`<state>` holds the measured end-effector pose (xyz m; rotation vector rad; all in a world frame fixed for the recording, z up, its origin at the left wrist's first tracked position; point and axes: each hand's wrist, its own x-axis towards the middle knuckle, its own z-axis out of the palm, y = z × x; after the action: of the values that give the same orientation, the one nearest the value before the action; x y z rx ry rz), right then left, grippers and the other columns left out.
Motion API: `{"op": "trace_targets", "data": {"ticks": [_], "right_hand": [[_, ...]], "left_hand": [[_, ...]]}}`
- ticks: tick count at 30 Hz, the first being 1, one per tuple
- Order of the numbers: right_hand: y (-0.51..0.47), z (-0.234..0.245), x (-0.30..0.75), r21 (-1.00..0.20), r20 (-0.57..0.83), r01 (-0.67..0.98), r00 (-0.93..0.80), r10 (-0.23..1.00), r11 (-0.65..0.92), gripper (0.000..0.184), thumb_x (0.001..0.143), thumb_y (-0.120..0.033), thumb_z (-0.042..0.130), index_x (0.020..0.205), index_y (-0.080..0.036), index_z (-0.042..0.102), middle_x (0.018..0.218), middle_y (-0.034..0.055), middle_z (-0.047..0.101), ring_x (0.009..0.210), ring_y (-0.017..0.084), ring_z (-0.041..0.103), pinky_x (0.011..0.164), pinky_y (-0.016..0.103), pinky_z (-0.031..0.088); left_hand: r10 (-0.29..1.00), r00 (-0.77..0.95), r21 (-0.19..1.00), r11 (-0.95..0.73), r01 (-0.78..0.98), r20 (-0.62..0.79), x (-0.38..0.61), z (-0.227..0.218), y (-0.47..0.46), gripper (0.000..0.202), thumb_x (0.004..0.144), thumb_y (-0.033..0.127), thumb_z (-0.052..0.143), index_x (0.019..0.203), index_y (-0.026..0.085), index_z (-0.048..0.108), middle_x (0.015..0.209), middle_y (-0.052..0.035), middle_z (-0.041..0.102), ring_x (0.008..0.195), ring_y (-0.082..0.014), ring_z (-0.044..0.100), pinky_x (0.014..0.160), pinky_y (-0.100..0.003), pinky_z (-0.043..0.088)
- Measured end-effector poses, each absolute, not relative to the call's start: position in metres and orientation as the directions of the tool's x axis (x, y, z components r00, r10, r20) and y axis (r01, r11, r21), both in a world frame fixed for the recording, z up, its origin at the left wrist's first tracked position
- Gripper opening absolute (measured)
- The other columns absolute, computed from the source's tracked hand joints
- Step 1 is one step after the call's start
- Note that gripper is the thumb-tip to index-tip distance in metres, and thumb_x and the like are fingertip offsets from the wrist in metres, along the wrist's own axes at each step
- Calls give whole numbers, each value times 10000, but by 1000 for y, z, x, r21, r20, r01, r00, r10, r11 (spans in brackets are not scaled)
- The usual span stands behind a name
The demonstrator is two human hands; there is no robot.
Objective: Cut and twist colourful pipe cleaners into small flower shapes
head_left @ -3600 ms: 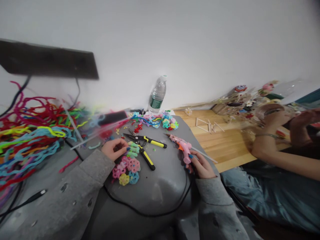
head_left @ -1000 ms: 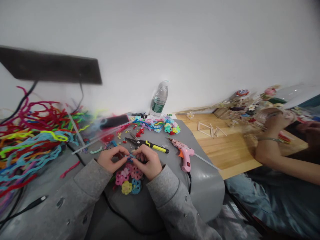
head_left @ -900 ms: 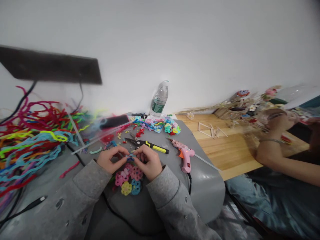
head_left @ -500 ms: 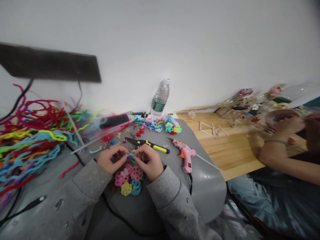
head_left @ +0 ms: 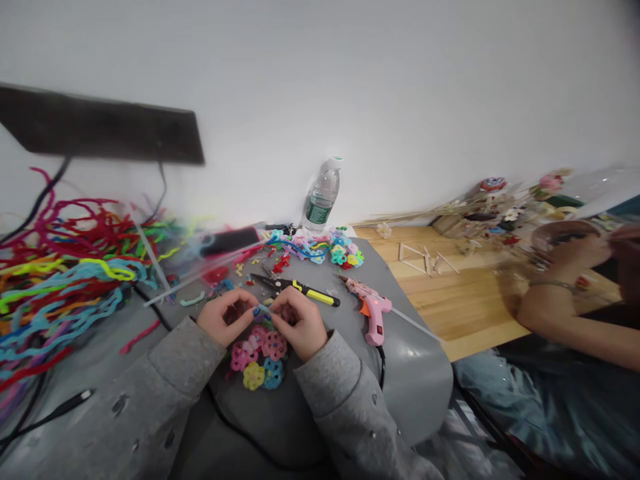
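Observation:
My left hand (head_left: 225, 320) and my right hand (head_left: 299, 325) meet over the grey table (head_left: 325, 393). Both pinch a small blue pipe-cleaner piece (head_left: 261, 311) between their fingertips. Just below the hands lies a cluster of pipe-cleaner flowers (head_left: 257, 360) in pink, yellow and blue. Yellow-handled pliers (head_left: 300, 291) lie just beyond my right hand. A pink glue gun (head_left: 371, 311) rests to the right, its black cord (head_left: 235, 427) running under my arms.
A big heap of coloured pipe cleaners (head_left: 60, 280) fills the left. More finished flowers (head_left: 320, 247) and a water bottle (head_left: 320, 195) stand by the wall. At the right another person's arm (head_left: 565, 313) works over a wooden floor (head_left: 450, 293) with sticks and crafts.
My right hand left the glue gun, which now lies on the table, and joined the left hand on the small blue piece. In the last second the hands barely moved.

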<state>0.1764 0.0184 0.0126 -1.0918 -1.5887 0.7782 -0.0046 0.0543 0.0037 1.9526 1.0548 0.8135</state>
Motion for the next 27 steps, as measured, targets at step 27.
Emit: {"op": "trace_targets", "data": {"ticks": [27], "right_hand": [[21, 5, 178, -909, 360, 187, -98, 928, 372, 150, 649, -59, 567, 644, -191, 496, 704, -17, 477, 523, 90, 371, 476, 222, 294]], "left_hand": [[867, 441, 854, -398, 336, 230, 3, 6, 46, 161, 754, 315, 551, 798, 168, 601, 654, 9, 541, 559, -115, 485, 520, -234, 368]]}}
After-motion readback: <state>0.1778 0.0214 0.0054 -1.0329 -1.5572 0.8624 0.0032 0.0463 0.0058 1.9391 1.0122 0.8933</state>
